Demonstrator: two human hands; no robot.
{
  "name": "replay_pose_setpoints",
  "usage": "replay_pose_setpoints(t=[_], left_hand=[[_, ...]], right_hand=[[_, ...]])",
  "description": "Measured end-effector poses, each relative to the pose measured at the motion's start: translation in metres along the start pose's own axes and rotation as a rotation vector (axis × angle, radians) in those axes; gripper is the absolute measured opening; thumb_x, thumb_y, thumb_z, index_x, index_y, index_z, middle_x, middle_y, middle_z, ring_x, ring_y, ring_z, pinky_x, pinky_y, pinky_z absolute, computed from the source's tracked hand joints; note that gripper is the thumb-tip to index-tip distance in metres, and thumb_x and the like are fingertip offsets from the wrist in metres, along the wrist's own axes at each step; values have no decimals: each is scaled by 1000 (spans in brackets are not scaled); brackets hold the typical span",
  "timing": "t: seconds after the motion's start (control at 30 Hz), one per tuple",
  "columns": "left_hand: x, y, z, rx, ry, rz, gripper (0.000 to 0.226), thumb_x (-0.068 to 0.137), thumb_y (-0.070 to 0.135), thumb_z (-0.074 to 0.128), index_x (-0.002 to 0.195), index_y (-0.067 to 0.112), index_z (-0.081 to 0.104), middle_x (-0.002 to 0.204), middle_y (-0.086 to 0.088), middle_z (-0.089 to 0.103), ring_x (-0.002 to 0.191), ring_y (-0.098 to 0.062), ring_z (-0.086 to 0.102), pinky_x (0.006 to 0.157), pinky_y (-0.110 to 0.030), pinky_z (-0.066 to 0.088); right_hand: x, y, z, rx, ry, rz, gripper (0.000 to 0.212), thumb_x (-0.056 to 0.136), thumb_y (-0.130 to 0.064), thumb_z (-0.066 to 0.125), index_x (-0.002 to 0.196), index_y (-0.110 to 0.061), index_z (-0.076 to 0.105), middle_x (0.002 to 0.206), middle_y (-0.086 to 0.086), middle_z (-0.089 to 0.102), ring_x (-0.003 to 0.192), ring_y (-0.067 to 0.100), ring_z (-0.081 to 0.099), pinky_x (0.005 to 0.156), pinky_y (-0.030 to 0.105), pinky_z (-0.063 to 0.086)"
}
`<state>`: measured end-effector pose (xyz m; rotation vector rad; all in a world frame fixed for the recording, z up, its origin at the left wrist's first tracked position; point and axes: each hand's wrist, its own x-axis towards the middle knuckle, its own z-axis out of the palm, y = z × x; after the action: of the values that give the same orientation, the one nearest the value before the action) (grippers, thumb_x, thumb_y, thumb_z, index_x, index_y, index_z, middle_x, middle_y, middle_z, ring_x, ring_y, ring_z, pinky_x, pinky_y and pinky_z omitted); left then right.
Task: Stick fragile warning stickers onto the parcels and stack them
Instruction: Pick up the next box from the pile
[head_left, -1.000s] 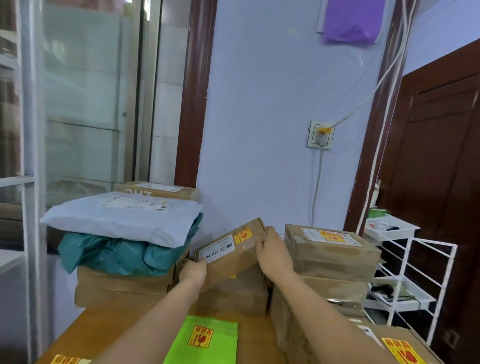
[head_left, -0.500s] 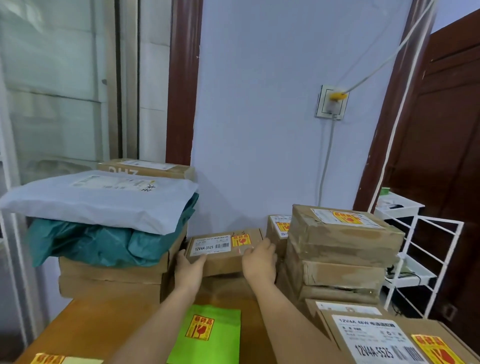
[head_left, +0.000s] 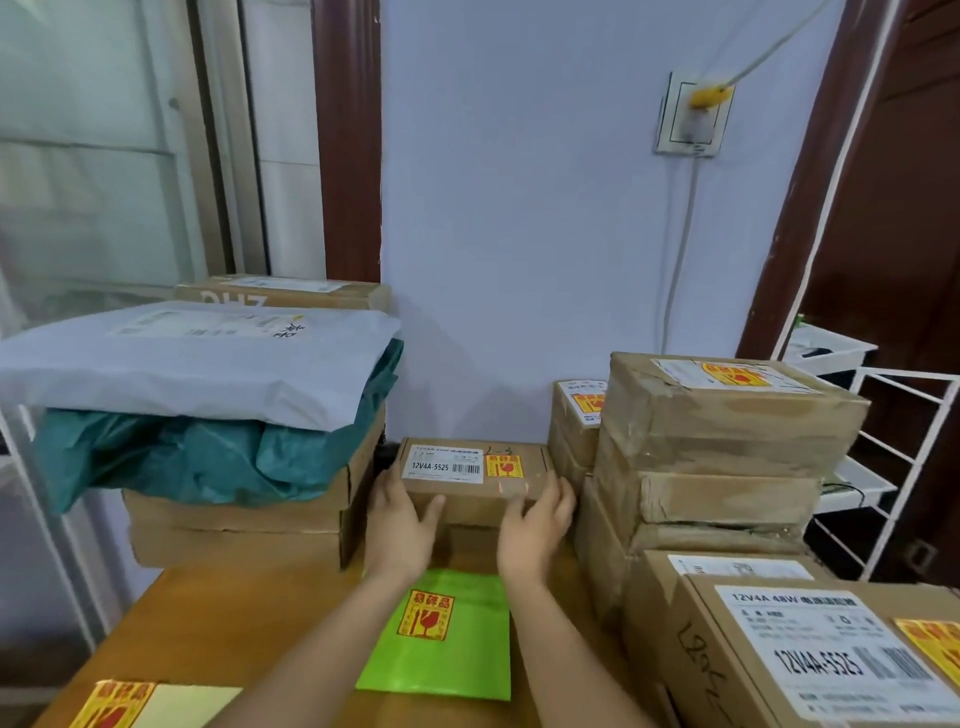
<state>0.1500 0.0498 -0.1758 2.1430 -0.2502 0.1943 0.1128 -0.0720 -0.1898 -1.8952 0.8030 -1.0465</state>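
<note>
Box (head_left: 470, 480) with sticker (head_left: 504, 466) sits on lower carton by wall, between left pile and right stack (head_left: 722, 457). Left hand (head_left: 397, 525), right hand (head_left: 537, 530) curled on front corners. Judged light, stiff cardboard, contents fragile; best held at end faces.

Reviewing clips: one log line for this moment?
stage: stacking | left hand + right hand: gripping stickered box | box: on stack
</note>
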Motion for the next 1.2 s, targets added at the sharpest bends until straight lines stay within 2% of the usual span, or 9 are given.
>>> replay_pose_setpoints(t=[0.1,0.3,0.5,0.6,0.7,0.8,0.93,1.07,1.2], left_hand=[[-10,1,8,177,57,127,67,93,35,55,147,11,23,158,-12,9,145,-28,12,116,-32,14],[-7,-3,8,57,93,112,47,93,26,56,137,12,47,154,-6,23,140,-26,26,110,-34,27],[-3,-11,21,-149,190,113,36,91,13,59,127,13,57,149,-2,33,136,-20,34,107,-31,30],[-1,-19,35,-299,261,110,35,90,6,59,123,15,59,146,3,35,135,-17,35,111,-41,34],[0,-23,46,-376,335,126,38,88,2,58,122,19,59,145,8,36,134,-14,36,108,-46,36],[1,-25,54,-316,391,169,41,86,20,53,126,18,57,147,7,37,134,-13,36,109,-40,34],[9,-18,59,-157,356,149,69,74,55,30,132,27,54,152,6,32,132,-7,35,101,-32,19],[13,-17,68,18,387,154,66,76,48,37,138,26,50,143,-10,31,121,-27,34,98,-48,28],[11,-16,69,70,561,159,57,75,32,47,130,18,54,113,-4,32,93,-22,33,84,-49,37]], right_hand=[[-1,8,4,-110,23,-220,53,84,-10,63,135,-6,49,144,12,39,130,27,30,106,45,34],[10,15,13,13,69,-121,34,84,-12,68,115,1,61,137,16,45,130,34,35,108,42,29],[6,15,30,148,266,44,69,73,-28,80,126,7,52,128,29,44,116,48,38,101,48,29],[3,24,33,209,322,-57,72,76,-49,60,124,4,54,124,25,46,111,31,35,98,43,31],[8,31,34,219,315,-100,68,78,-49,50,124,2,55,124,21,48,111,28,38,96,37,30],[14,34,36,130,361,-135,62,77,-42,50,119,2,60,120,22,55,105,28,40,87,37,32],[19,35,42,67,379,-101,63,77,-39,42,127,-5,58,129,16,55,110,26,40,87,47,37],[18,33,50,16,323,-59,70,76,-40,33,137,-10,49,144,6,46,127,24,35,98,51,26],[13,29,53,12,379,-88,60,71,-30,40,122,-6,60,135,15,51,118,26,34,96,52,30]])
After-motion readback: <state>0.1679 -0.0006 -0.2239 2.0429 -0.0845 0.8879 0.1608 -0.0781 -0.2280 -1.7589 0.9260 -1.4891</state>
